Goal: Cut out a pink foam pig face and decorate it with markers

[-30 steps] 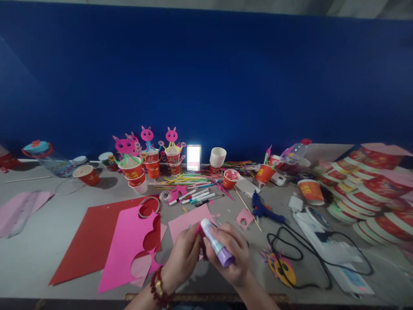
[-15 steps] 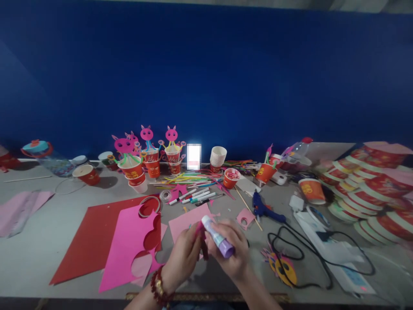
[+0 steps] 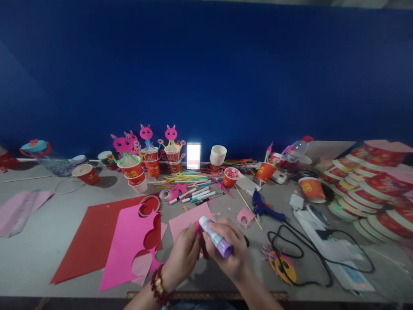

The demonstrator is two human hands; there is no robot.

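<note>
My right hand [image 3: 227, 249] is wrapped round a glue stick [image 3: 215, 237] with a purple base and a white upper end, which leans up and to the left. Close against it, my left hand [image 3: 183, 254] pinches a small bright pink paper piece [image 3: 198, 227], mostly hidden by the fingers. The white end of the stick is right by that piece; whether they touch I cannot tell. Under and beyond the hands lies a light pink sheet [image 3: 190, 217]. To the left, a bright pink sheet [image 3: 121, 241] with round cut-outs overlaps a red sheet [image 3: 80, 241].
Several markers [image 3: 196, 196] and a tape roll [image 3: 165, 195] lie beyond the hands. Cups with pink paper figures [image 3: 129, 168] stand at the back left. On the right are a blue glue gun [image 3: 266, 209], its looping black cord, a power strip [image 3: 348, 269] and stacked red cups [image 3: 371, 181].
The glue stick and my right hand have shifted slightly left and up, nearer the pink piece. My left hand stays about where it was, still pinching.
</note>
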